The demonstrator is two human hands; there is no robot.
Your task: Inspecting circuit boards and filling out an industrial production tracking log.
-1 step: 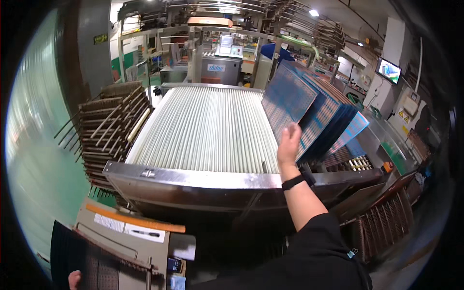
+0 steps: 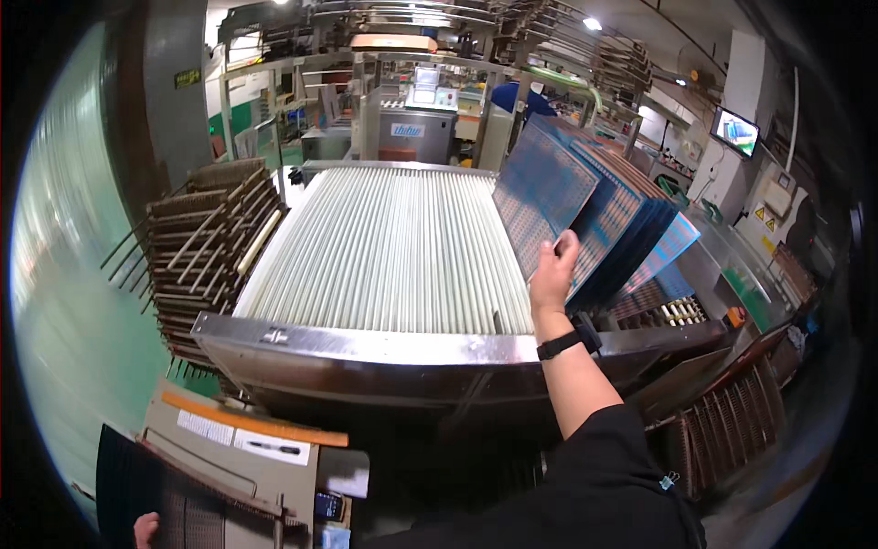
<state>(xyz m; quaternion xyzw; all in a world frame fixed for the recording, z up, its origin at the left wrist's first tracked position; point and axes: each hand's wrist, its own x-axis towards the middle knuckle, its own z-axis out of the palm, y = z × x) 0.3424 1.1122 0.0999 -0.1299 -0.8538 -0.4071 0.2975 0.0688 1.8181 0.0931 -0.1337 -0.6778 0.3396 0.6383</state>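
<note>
My right hand (image 2: 552, 282), with a black band at the wrist, is at the near edge of the front circuit board panel (image 2: 546, 174). Its thumb and fingers close around that edge. This blue-and-copper panel leans on other upright panels (image 2: 608, 206) at the right of the roller conveyor (image 2: 384, 247). At the lower left, only part of my left hand (image 2: 146, 529) shows, its fingers curled against a dark panel (image 2: 123, 476). The rest of that hand is cut off by the picture's lower edge.
Stacked brown racks (image 2: 206, 247) with protruding rods stand left of the conveyor. A metal rail (image 2: 393, 346) crosses its near end. Below it, a grey stand (image 2: 210, 448) carries an orange strip, papers and a pen. Another slotted rack (image 2: 727, 416) stands at the lower right.
My right hand's fingers have curled in from a straighter pose, and the hand has shifted slightly right. The left hand looks almost unchanged. The view has shifted slightly.
</note>
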